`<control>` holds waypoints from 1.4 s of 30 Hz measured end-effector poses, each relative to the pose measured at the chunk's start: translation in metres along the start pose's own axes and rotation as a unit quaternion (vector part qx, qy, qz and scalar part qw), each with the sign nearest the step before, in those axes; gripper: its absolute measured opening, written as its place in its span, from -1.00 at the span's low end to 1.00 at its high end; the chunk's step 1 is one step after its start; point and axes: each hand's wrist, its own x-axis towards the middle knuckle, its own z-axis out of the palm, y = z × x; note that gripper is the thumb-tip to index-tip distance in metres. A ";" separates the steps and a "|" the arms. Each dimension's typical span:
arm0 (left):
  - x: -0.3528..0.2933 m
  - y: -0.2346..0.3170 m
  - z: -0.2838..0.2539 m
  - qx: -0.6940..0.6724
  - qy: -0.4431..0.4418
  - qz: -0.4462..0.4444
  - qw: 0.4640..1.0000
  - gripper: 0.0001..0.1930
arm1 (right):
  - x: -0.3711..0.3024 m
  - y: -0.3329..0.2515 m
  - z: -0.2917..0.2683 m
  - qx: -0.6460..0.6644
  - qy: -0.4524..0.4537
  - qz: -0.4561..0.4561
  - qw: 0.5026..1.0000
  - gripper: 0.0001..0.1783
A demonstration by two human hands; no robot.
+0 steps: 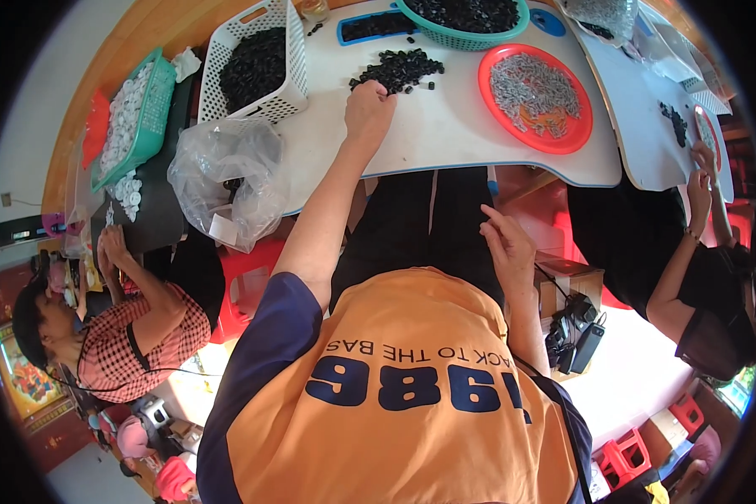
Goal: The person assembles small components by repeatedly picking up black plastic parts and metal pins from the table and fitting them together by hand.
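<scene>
My left hand (370, 111) reaches forward over the white table to the near left edge of a loose pile of small black cylindrical pieces (407, 69). Its fingers are curled down and drawn together at the pile; whatever lies between the fingertips is hidden. Nearer to me, my right hand (511, 245) is raised above my lap, just off the table's edge. Its index finger points out, apart from the other bent fingers, and nothing shows in it. A red round tray (585, 126) of small grey, metallic-looking pieces lies on the table to the right of the pile.
A white perforated basket (296, 60) of black pieces stands left, with a clear plastic bag (227, 172) before it. Behind the pile are a blue tray (342, 30) and a green basket (454, 39). People work at both sides, one beside a green basket (149, 126) of white pieces.
</scene>
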 end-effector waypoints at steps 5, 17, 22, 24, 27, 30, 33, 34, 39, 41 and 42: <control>-0.002 -0.016 0.003 -0.003 0.003 0.044 0.999 -0.81 | -0.002 0.003 -0.002 -0.002 0.000 0.009 1.000 -0.70; -0.071 -0.033 -0.027 -0.360 -0.028 -0.058 0.931 -0.84 | 0.060 0.015 -0.043 -0.077 0.094 -0.065 0.990 -0.74; -0.107 -0.023 -0.039 -0.539 -0.110 -0.173 0.817 -0.81 | 0.115 0.042 -0.092 -0.105 0.143 0.000 0.984 -0.78; -0.121 -0.017 -0.041 -0.552 -0.123 -0.185 0.804 -0.83 | 0.139 0.057 -0.106 -0.202 0.144 0.008 0.969 -0.79; -0.137 -0.009 -0.043 -0.574 -0.144 -0.214 0.777 -0.84 | 0.164 0.078 -0.119 -0.297 0.122 -0.039 0.946 -0.81; -0.144 -0.003 -0.049 -0.578 -0.155 -0.221 0.770 -0.85 | 0.182 0.093 -0.120 -0.330 0.084 -0.063 0.938 -0.84; -0.144 0.000 -0.054 -0.579 -0.153 -0.217 0.771 -0.85 | 0.196 0.101 -0.121 -0.347 0.052 -0.081 0.933 -0.85; -0.144 0.001 -0.055 -0.578 -0.152 -0.216 0.772 -0.85 | 0.199 0.103 -0.120 -0.351 0.043 -0.089 0.931 -0.86; -0.140 0.001 -0.059 -0.573 -0.154 -0.217 0.775 -0.85 | 0.204 0.110 -0.119 -0.373 0.001 -0.102 0.922 -0.85; -0.140 0.000 -0.059 -0.572 -0.154 -0.219 0.775 -0.85 | 0.202 0.112 -0.123 -0.380 -0.002 -0.114 0.918 -0.85; -0.140 0.000 -0.059 -0.572 -0.153 -0.219 0.776 -0.85 | 0.201 0.112 -0.126 -0.382 0.002 -0.123 0.916 -0.84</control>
